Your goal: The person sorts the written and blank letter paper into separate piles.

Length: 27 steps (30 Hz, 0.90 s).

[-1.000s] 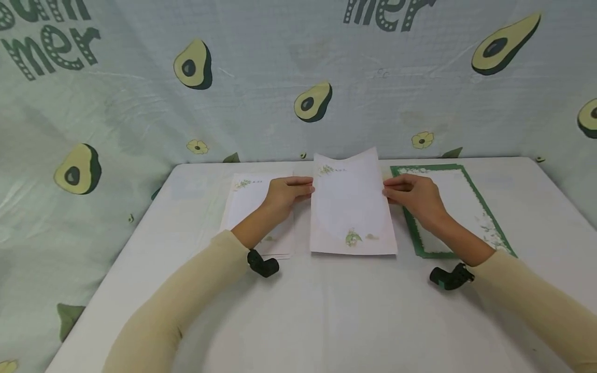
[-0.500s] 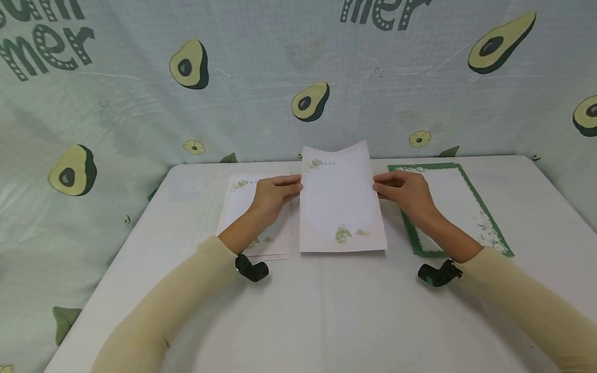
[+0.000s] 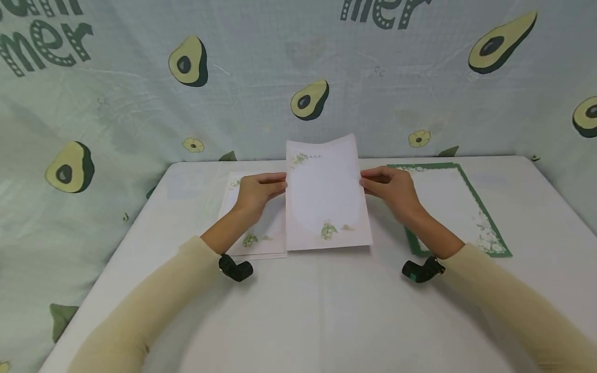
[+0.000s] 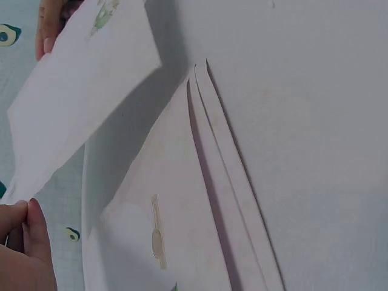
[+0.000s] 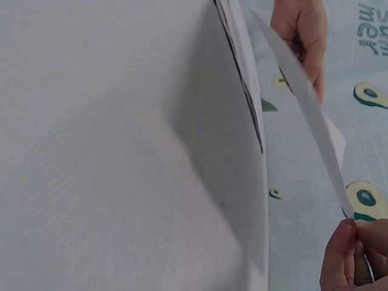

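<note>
A sheet of decorated paper (image 3: pixel 324 194), pale pink at the border with green plant prints, is raised above the table between both hands. My left hand (image 3: pixel 257 196) pinches its left edge, and my right hand (image 3: pixel 392 189) pinches the right edge. The sheet's top edge sags in the middle. Just left of it lies a small stack of matching sheets (image 3: pixel 261 238), partly covered by my left hand and the raised sheet. In the left wrist view the stack's edges (image 4: pixel 221 176) show several layers slightly fanned out. The right wrist view catches the raised sheet (image 5: pixel 315 121) nearly edge-on.
On the right of the white table (image 3: pixel 298 321) lies a green-bordered sheet (image 3: pixel 450 207) with white flower prints, partly behind my right hand. A pale cloth with avocado prints (image 3: pixel 252 77) hangs behind and at the sides of the table.
Both hands have carried the raised sheet leftward and slightly up, so that it now overlaps the right side of the stack in the head view. The green-bordered sheet stays where it was.
</note>
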Tool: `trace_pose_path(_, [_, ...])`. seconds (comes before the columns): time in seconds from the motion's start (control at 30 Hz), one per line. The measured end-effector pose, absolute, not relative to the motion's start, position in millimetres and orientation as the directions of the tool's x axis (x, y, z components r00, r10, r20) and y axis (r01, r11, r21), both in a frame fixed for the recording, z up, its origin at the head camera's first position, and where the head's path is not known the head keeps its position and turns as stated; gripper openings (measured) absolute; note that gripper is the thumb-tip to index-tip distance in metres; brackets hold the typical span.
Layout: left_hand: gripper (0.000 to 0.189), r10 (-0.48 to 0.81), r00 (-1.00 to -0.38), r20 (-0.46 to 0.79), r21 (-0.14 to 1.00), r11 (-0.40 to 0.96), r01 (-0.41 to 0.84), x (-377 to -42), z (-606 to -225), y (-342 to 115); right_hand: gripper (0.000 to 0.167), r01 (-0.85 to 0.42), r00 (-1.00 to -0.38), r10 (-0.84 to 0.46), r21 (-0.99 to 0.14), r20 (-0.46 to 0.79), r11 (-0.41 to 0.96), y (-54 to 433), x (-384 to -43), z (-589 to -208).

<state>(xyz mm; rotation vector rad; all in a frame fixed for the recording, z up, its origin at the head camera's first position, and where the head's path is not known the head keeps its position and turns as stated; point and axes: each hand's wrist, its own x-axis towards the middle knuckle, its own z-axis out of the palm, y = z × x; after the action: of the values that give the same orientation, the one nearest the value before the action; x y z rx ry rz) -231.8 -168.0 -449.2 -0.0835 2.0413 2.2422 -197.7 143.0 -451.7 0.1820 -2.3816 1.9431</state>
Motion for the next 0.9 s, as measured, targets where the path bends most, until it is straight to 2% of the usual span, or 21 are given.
trace_pose_path(0.13, [0.033,0.029,-0.991,-0.134,0.984,-0.118,-0.136,-233.3,-450.9,-179.4,0.036,-0.135,-0.99,-0.058,-0.986,0.129,0.101,132.6,-205.6,-455.9])
trace_pose_path(0.3, [0.036,0.038,-0.983,-0.181,0.971,-0.154,-0.185,-230.5,-452.5,-184.5,0.034,-0.11,-0.993,-0.056,-0.992,0.106,0.069,121.0,-211.4,-460.4])
trace_pose_path(0.47, [0.036,0.034,-0.984,-0.175,0.974,-0.142,-0.178,-226.7,-450.0,-181.7,0.033,-0.081,-0.995,-0.052,-0.997,0.08,0.012,115.9,-211.3,-459.9])
trace_pose_path(0.9, [0.037,0.027,-0.986,-0.162,0.974,-0.154,-0.165,-234.6,-442.5,-187.5,0.032,-0.071,-0.996,-0.055,-0.997,0.069,0.024,106.3,-211.4,-440.7])
